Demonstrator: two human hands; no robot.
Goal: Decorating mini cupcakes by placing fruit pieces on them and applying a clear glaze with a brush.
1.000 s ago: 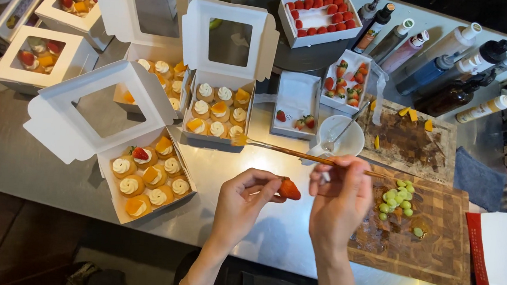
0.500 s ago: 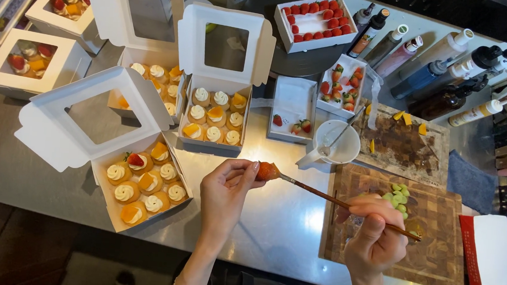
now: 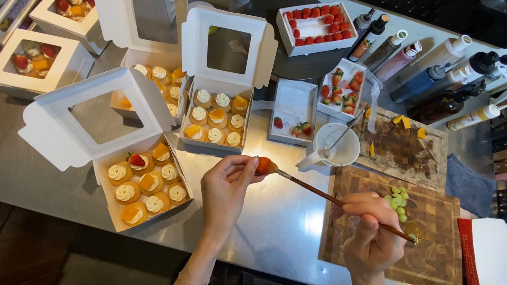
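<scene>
Left hand fingertips pinch strawberry piece; right hand grips brush (over bare steel counter, beside cutting-board edge).

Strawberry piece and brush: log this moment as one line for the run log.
left hand: grip on strawberry piece | right hand: holds brush, tip on berry | nearest: open box of tartlets | surface: steel table

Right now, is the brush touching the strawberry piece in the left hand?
Yes, the brush tip meets the strawberry piece pinched by the left hand.
</scene>
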